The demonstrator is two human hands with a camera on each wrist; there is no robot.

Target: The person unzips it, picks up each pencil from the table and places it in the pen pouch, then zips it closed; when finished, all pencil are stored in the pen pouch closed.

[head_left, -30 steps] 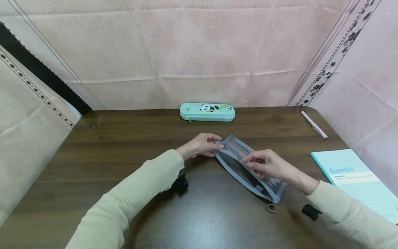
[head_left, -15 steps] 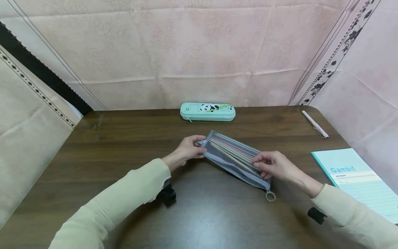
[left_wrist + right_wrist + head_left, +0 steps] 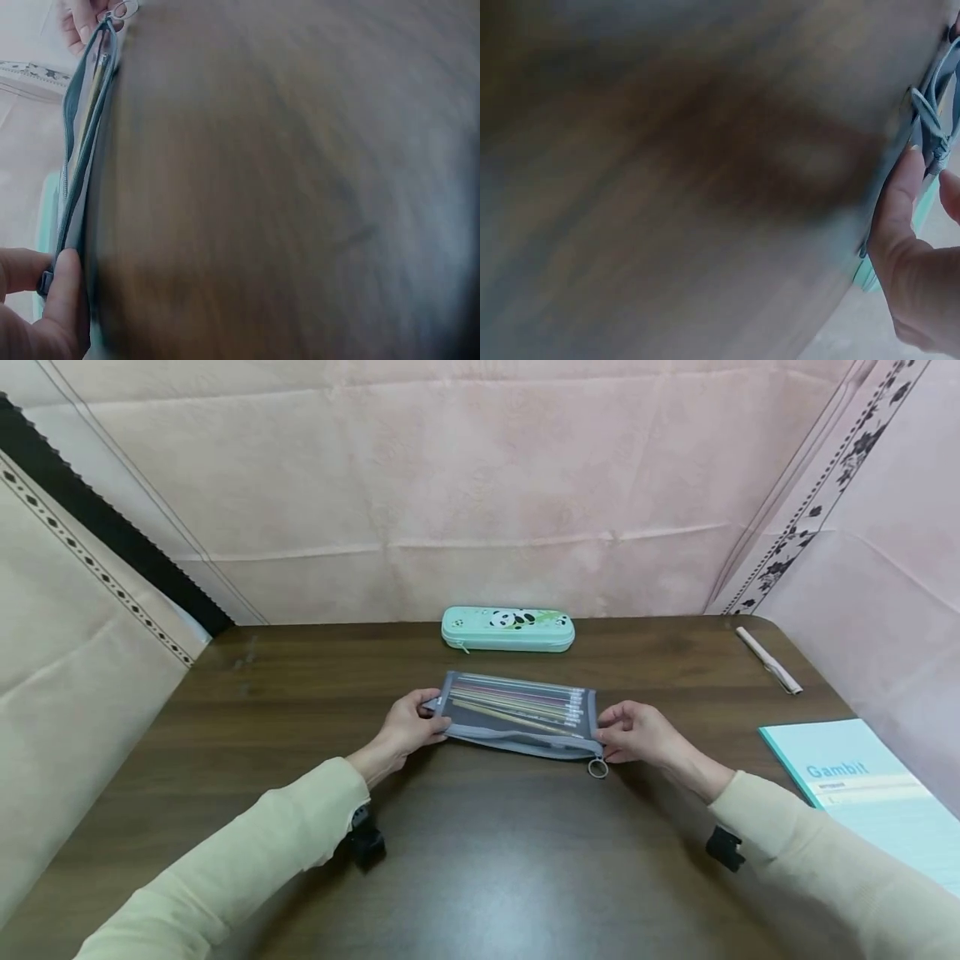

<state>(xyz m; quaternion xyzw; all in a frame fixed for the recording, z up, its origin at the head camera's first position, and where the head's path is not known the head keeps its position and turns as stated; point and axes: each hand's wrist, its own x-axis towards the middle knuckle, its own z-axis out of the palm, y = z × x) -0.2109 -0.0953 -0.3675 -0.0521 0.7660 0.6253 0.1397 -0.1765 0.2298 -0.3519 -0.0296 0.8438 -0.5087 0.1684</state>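
Observation:
A see-through grey-blue zip pencil pouch (image 3: 517, 745) lies level between both hands in the head view, long slim pencils (image 3: 517, 703) showing inside it. My left hand (image 3: 405, 727) pinches its left end between thumb and fingers. At the opposite end my right hand (image 3: 641, 735) grips the corner beside a metal ring (image 3: 597, 768). The left wrist view looks along the unzipped mouth of the pouch (image 3: 69, 202), its two edges apart. In the right wrist view the right thumb and a finger (image 3: 900, 187) lie on either side of the pouch's end.
Behind the pouch, a mint pencil case (image 3: 508, 631) with a panda print stands at the back of the wooden table (image 3: 465, 877). A white pen (image 3: 768, 661) lies at the far right, and a turquoise notebook (image 3: 862, 777) is near the right forearm. Pale cloth surrounds the table.
The pouch has shifted left and turned from slanted to nearly level. Its mouth gapes less from above. My left hand moved left; my right hand moved from its top side to its right end.

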